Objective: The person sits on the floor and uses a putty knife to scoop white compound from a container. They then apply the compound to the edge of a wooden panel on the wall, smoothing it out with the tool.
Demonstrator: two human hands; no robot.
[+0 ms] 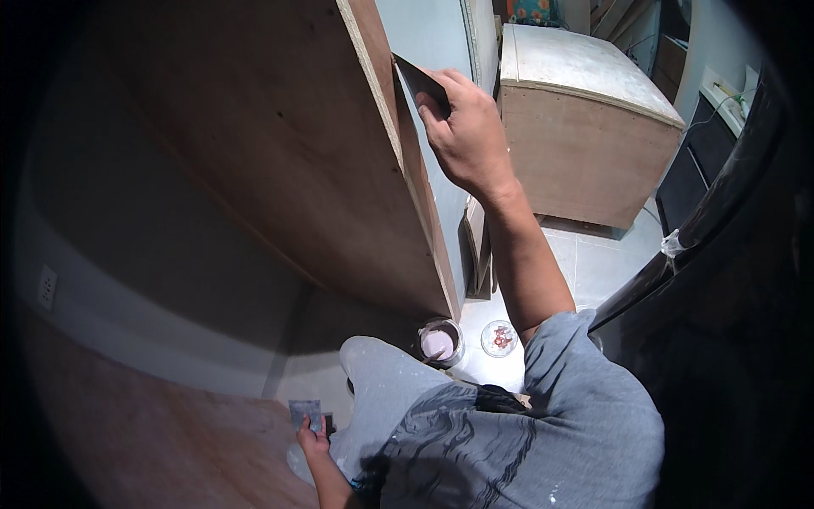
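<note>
My right hand (465, 127) grips a dark, flat scraper (409, 83) up against the narrow edge of an upright plywood panel (263, 119), near its top, beside a pale blue surface (428, 38). Down at the lower left, my left hand (312, 434) holds a grey square plate (303, 411), perhaps a second scraper, low by my leg. On the floor below the panel stand an open tub (437, 343) of pale pink material and a shallow round container (499, 339) with small reddish bits in it.
A large plywood box (585, 144) stands at the upper right, with a dark cabinet (687, 161) beyond it. A curved black object (738, 322) fills the right side. Loose boards (475, 250) lean under the blue surface. A socket plate (49, 287) is on the left wall.
</note>
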